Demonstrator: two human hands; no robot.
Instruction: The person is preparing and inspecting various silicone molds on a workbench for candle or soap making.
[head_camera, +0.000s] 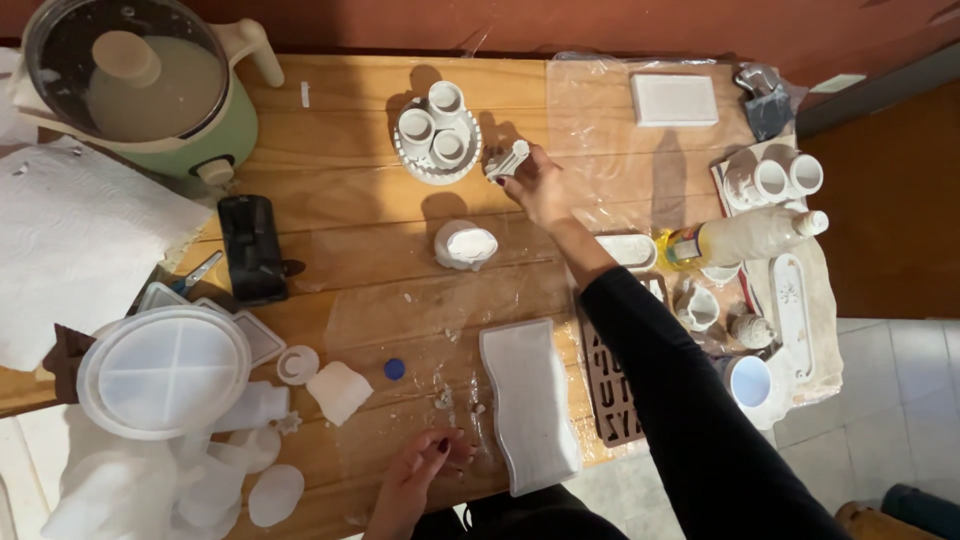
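Yellow-labelled bottle (745, 238) lay at 3 o'clock on the desk (340, 250); right hand (535, 185) reached out to 12, pinching a small white piece (507, 160), left hand (425, 470) curled loosely at 6, holding nothing

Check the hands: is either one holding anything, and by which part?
The right hand grips a small white cast piece by its near end, beside the round white tray of cups. The left hand holds nothing; its fingertips rest on the wooden table.
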